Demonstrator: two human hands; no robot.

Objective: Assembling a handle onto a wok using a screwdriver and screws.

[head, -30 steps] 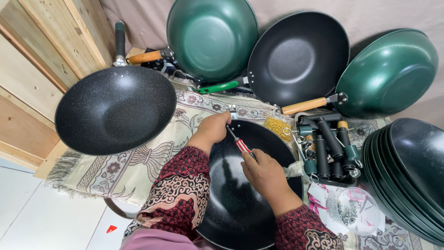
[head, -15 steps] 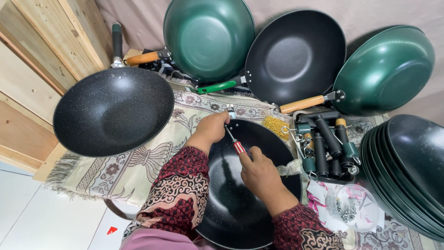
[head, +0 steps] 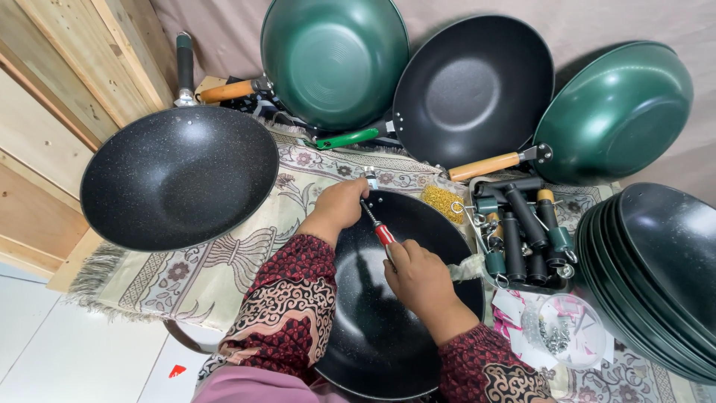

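A black handleless wok (head: 373, 321) lies in front of me on a patterned rug (head: 209, 261). My left hand (head: 339, 207) grips the wok's far rim beside a small metal bracket (head: 371, 177). My right hand (head: 419, 277) holds a red-handled screwdriver (head: 382, 233), its tip pointing at the rim near my left hand. Both sleeves are dark red with a pattern.
A speckled black wok (head: 179, 175) sits at left. Two green woks (head: 332, 56) (head: 615, 112) and a black one (head: 473, 89) lean against the back. Stacked woks (head: 656, 269) stand at right. Loose handles (head: 522, 231), gold screws (head: 444, 200) and a bag of hardware (head: 556, 328) lie between. Wooden boards (head: 67, 82) are at left.
The screwdriver's tip has shifted slightly left along the rim toward my left hand. The view has drifted a little; both hands stay at the wok's far edge.
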